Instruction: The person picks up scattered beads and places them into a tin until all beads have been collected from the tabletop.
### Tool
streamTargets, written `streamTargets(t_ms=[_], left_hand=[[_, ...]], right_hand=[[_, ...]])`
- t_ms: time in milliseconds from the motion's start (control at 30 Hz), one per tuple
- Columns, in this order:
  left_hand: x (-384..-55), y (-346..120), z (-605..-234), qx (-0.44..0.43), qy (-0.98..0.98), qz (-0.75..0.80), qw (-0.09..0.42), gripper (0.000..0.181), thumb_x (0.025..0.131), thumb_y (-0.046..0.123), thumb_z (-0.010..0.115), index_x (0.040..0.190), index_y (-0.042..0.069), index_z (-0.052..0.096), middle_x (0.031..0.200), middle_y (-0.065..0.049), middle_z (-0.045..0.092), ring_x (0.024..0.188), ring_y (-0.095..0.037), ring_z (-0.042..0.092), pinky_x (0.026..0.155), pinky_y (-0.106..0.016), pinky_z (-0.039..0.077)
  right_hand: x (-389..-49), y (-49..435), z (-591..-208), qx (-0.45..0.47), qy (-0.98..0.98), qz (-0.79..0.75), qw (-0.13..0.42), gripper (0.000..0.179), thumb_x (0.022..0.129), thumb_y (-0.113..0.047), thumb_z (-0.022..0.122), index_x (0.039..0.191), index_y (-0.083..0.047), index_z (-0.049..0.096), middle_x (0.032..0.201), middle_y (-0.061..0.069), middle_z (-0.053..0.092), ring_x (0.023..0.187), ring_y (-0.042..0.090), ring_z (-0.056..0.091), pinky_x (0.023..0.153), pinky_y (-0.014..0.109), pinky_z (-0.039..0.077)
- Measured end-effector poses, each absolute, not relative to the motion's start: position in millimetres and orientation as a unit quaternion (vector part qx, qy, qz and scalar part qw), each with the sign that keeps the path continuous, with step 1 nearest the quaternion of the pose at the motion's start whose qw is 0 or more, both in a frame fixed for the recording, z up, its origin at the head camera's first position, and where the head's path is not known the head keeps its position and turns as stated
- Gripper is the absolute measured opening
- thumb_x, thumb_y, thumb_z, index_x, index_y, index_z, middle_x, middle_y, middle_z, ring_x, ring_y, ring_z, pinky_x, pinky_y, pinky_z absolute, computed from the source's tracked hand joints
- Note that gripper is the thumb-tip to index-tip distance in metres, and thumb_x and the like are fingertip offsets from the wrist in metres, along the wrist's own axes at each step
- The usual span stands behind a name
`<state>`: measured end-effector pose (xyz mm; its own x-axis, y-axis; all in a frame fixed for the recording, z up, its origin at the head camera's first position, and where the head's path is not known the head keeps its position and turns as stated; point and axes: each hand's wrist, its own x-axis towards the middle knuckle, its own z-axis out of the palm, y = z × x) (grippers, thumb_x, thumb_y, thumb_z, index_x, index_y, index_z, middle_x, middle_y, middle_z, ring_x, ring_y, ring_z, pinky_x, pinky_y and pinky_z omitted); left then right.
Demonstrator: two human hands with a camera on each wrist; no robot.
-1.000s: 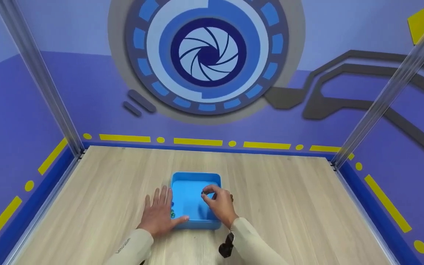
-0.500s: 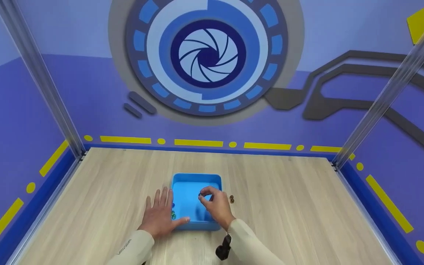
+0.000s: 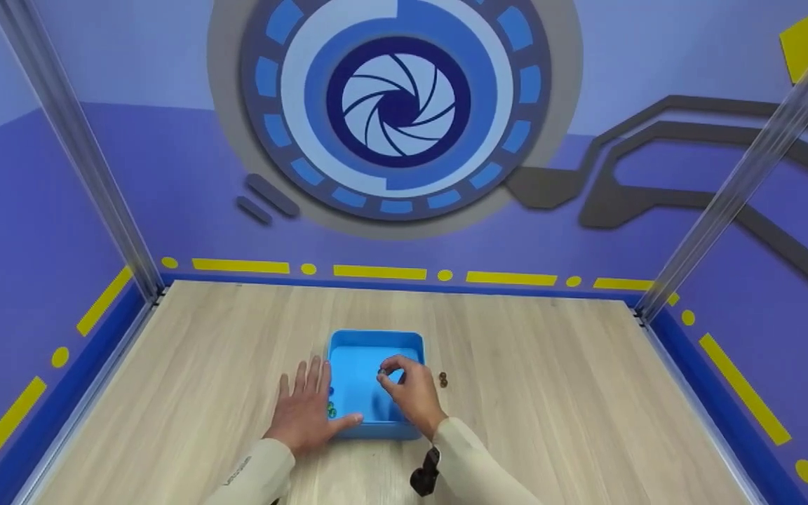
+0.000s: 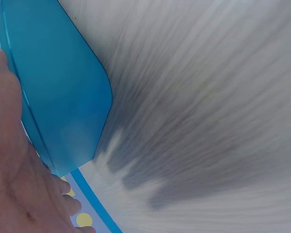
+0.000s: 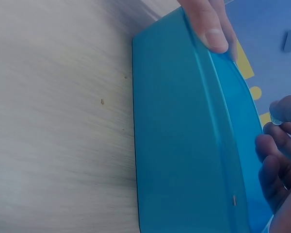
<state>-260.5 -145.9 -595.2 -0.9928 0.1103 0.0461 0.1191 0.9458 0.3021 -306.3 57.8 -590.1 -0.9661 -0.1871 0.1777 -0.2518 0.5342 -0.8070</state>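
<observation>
A blue plastic box stands on the table between my hands. My left hand lies along its left side with fingers straight and spread, the thumb resting on the near rim. Over the box's right half, my right hand pinches a small glass marble between thumb and forefinger; it looks clear in the right wrist view. Inside, by the left wall, are a blue marble and green marbles. In the left wrist view, the left hand partly covers the box's wall.
Brown marbles sit on the wooden table just right of the box. Purple-blue panels and metal posts enclose the table at the back and sides. A dark device hangs at the right wrist.
My right hand has moved slightly left and down over the box, still pinching the marble. The brown marbles, earlier mostly behind that hand, now show. The left hand stays in place.
</observation>
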Motion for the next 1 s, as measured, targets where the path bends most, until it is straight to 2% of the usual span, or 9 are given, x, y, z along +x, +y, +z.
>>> streamTargets(t_ms=[167, 367, 567, 1000], left_hand=[[-261.2, -146.4, -596.3, -0.059, -0.986, -0.152, 0.016, 0.114, 0.073, 0.079, 0.057, 0.151, 0.003, 0.027, 0.159, -0.019, 0.025, 0.146, -0.043, 0.020, 0.114, -0.068, 0.013], [-261.3, -145.8, -595.7, -0.059, -0.986, -0.155, 0.016, 0.113, 0.073, 0.078, 0.059, 0.151, 0.003, 0.027, 0.159, -0.019, 0.025, 0.146, -0.044, 0.021, 0.113, -0.068, 0.013], [-261.4, -145.7, -595.4, -0.059, -0.986, -0.155, 0.016, 0.113, 0.073, 0.078, 0.059, 0.151, 0.003, 0.027, 0.159, -0.019, 0.025, 0.146, -0.044, 0.021, 0.113, -0.068, 0.014], [-261.4, -145.5, -595.8, -0.058, -0.987, -0.149, 0.016, 0.113, 0.073, 0.078, 0.059, 0.152, 0.004, 0.027, 0.159, -0.018, 0.024, 0.146, -0.043, 0.021, 0.114, -0.068, 0.013]], right_hand=[[-306.3, 57.6, -592.1, 0.124, -0.874, 0.468, 0.037, 0.016, 0.090, -0.020, 0.069, 0.103, -0.011, 0.069, 0.092, -0.005, 0.067, 0.065, 0.006, 0.052, 0.059, 0.019, 0.048], [-306.1, 57.3, -592.7, 0.115, -0.876, 0.468, 0.030, 0.015, 0.090, -0.021, 0.069, 0.103, -0.014, 0.069, 0.094, -0.004, 0.068, 0.065, 0.007, 0.053, 0.058, 0.019, 0.049], [-306.6, 58.0, -592.2, 0.111, -0.880, 0.462, 0.028, 0.012, 0.089, -0.022, 0.070, 0.101, -0.020, 0.068, 0.095, -0.005, 0.068, 0.069, 0.007, 0.054, 0.063, 0.019, 0.048], [-308.8, 63.9, -591.7, 0.114, -0.885, 0.449, 0.054, 0.012, 0.088, -0.019, 0.071, 0.100, -0.018, 0.069, 0.093, -0.004, 0.069, 0.074, 0.007, 0.056, 0.067, 0.019, 0.048]])
